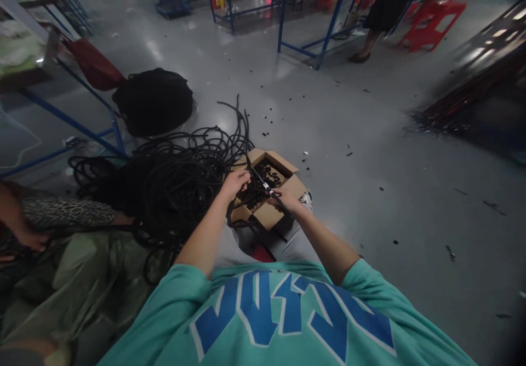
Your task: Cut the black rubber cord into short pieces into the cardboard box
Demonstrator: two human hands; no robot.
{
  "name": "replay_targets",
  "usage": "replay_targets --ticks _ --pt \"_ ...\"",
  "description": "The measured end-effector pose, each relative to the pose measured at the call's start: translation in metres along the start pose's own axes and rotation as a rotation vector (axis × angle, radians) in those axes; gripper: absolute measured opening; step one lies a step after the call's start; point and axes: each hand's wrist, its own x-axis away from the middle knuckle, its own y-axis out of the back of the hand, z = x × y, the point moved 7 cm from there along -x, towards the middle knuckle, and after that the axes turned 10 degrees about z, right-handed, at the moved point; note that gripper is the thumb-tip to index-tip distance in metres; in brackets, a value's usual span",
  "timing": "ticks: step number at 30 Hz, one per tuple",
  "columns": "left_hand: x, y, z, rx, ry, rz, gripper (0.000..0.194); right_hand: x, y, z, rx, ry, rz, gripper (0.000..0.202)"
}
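My right hand (286, 201) is closed around a black cable (256, 174) that carries a white band where it meets my fingers. The cable runs up and to the left from there, passing just right of my left hand (237, 184). That hand has its thumb and fingers pinched together; whatever is between them is too small to make out. Under both hands an open cardboard box (283, 163) sits between my knees, with many small black pieces (269, 173) inside. A large tangled heap of black cables (176, 174) lies against the box's left side.
A co-worker's hand (35, 241) is at the far left, beside olive-green sheeting (90, 267). A black bag (154, 102) stands behind the heap, near a blue-framed table (68, 119). Farther off are another table (308, 51), a standing person's leg (367, 45) and a red stool (435, 18). Small scraps dot the grey floor.
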Motion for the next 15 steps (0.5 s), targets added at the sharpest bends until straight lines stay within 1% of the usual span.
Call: replay_targets --ticks 2,5,10,13,15 --pt "-0.001 0.007 0.004 0.016 0.013 -0.067 0.020 -0.001 0.002 -0.004 -0.053 -0.004 -0.023 0.034" --pt "0.002 0.011 0.010 0.069 0.021 -0.101 0.018 0.004 0.002 -0.012 -0.128 -0.019 -0.021 0.038" --pt "0.015 0.001 0.021 0.262 0.010 -0.090 0.027 0.019 -0.002 -0.020 -0.199 0.014 -0.003 0.049" --pt "0.024 -0.005 0.023 0.264 0.032 -0.116 0.031 0.030 -0.004 -0.024 -0.186 -0.015 0.017 0.054" --pt "0.031 -0.008 0.021 0.235 0.038 -0.134 0.034 0.038 -0.006 -0.024 -0.137 -0.047 0.035 0.057"
